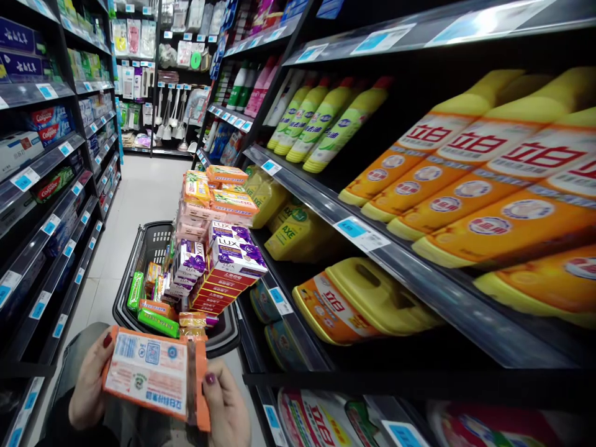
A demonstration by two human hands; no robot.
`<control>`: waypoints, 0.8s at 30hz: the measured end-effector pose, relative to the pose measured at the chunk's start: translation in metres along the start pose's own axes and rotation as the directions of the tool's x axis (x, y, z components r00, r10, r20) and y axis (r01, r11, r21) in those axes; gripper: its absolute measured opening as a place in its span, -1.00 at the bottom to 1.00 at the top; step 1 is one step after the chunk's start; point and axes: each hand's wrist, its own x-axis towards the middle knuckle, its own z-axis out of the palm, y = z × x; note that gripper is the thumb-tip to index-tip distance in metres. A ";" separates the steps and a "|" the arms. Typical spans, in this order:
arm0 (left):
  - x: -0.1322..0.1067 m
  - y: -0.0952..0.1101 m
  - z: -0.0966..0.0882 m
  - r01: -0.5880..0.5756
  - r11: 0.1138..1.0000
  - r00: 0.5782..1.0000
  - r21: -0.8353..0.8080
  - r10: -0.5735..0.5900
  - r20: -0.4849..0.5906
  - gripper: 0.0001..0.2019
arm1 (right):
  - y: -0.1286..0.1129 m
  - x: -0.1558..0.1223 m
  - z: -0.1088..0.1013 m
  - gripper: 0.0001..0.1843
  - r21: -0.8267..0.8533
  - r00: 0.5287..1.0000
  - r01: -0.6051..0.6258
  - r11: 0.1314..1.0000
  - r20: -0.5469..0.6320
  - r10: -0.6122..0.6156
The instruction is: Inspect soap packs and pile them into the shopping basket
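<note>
An orange soap pack [153,375] with a white printed back label is held low in front of me, its label side up. My left hand [90,385] grips its left edge, thumb on top. My right hand [228,406] grips its right end, thumb pressed on the orange wrapper. Just beyond the pack stands a dark shopping basket [135,261] piled high with boxed soaps, with purple Lux boxes [233,248] and orange packs stacked at its right side.
Shelves line both sides of a narrow aisle. On the right are yellow-orange detergent bottles [465,186], green-yellow bottles [321,121] and yellow jugs [367,304]. Toothpaste boxes [49,124] fill the left shelves. Pale floor [144,186] runs ahead to a back wall of hanging goods.
</note>
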 end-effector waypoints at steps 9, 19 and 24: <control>-0.019 0.023 0.006 -0.055 0.996 0.998 0.069 0.055 -0.001 -0.68 | 0.013 0.018 -0.005 -0.63 0.124 0.979 -0.155 0.980 0.148 0.137; -0.034 -0.036 -0.015 -0.155 0.980 0.984 0.128 0.165 -0.069 -0.60 | 0.029 0.025 0.005 -0.51 0.265 0.952 -0.288 0.920 0.186 0.244; -0.024 -0.030 -0.007 0.398 0.911 0.861 -0.108 -0.330 0.387 -0.51 | 0.006 0.046 0.004 -0.50 -0.068 0.879 -0.283 0.957 0.380 0.288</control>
